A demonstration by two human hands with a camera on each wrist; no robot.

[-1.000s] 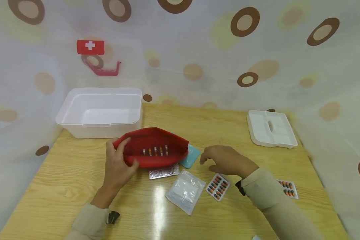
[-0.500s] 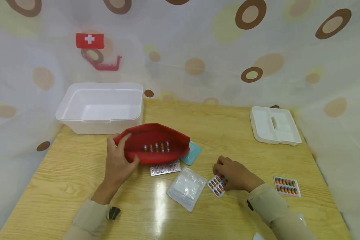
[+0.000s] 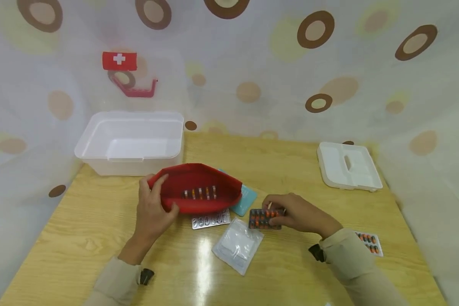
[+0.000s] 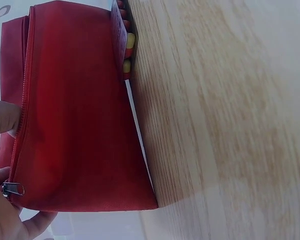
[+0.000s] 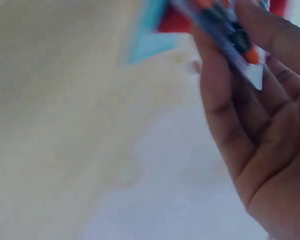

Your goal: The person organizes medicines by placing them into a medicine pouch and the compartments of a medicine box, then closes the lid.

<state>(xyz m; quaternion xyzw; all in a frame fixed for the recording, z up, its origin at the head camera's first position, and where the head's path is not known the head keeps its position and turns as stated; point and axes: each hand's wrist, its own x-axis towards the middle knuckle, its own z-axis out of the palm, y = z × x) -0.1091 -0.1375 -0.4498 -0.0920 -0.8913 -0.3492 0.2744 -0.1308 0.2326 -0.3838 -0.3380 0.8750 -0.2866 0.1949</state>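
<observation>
A red zip pouch (image 3: 199,208) gapes toward me in the head view, with a blister pack of capsules (image 3: 200,193) inside. My left hand (image 3: 153,212) grips its left end; the left wrist view shows fingers by the zip and its metal pull. Between thumb and fingers my right hand (image 3: 298,212) pinches a blister pack of orange and dark green capsules (image 3: 258,220), raised just right of the pouch. A silver blister pack (image 3: 211,219) lies partly under the pouch, a teal packet (image 3: 245,200) beside it. In front lies a clear packet (image 3: 239,246) with white contents.
A white open bin (image 3: 153,165) stands at the back left, its clear lid with a red handle (image 3: 139,92) upright behind. A white divided tray (image 3: 349,166) sits at the back right. Another capsule blister pack (image 3: 372,243) lies near the right forearm on the wooden table (image 3: 168,272).
My right hand reached down to the orange and green capsule blister pack, took hold of it and lifted it leftward toward the pouch. The left hand keeps its grip on the pouch.
</observation>
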